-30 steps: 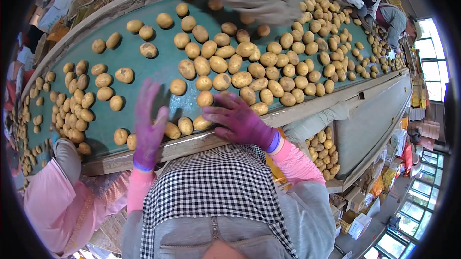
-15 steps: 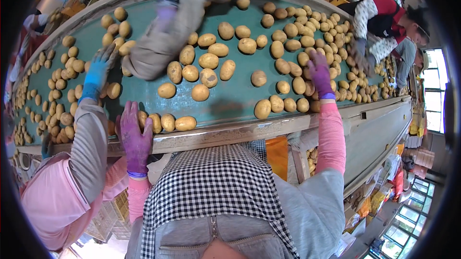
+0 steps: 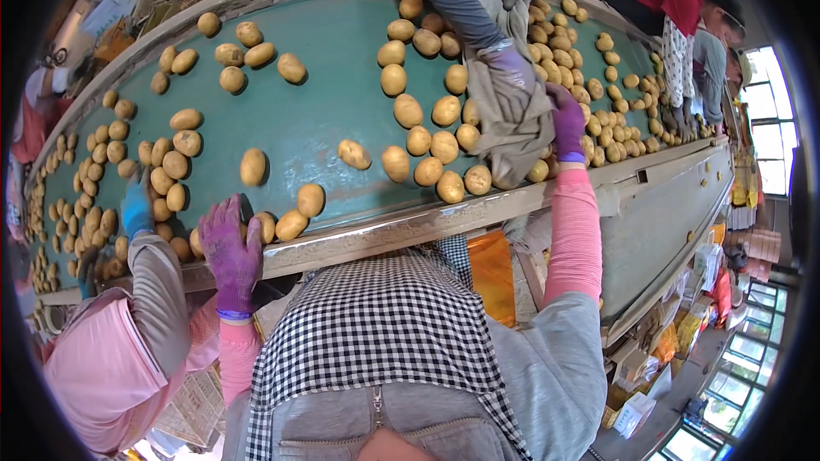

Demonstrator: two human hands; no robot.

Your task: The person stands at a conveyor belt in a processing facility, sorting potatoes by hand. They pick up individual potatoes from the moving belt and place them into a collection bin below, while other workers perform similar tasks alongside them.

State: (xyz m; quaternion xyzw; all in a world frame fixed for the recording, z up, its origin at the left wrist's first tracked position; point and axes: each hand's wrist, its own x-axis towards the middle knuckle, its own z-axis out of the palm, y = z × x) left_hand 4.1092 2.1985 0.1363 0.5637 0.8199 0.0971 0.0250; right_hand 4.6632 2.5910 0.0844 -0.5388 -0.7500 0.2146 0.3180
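My left hand, in a purple glove, lies at the near edge of the green conveyor belt, fingers stretched and open, beside a few potatoes. My right hand, also purple-gloved, reaches farther over the belt at the right. Its fingers point away from me, open, close against a grey-brown cloth; whether they touch it I cannot tell. Another person's gloved hand across the belt has hold of that cloth, which lies over some potatoes. Left of it more potatoes are spread.
At my left a co-worker's blue-gloved hand is among potatoes. Others in red and grey stand at the far right. A worn rim borders the belt's near side. Crates stand low at the left.
The co-worker's cloth has swept from the left across to the right, beside my right hand. Potatoes have shifted, baring more belt at centre left. My hands have moved only slightly.
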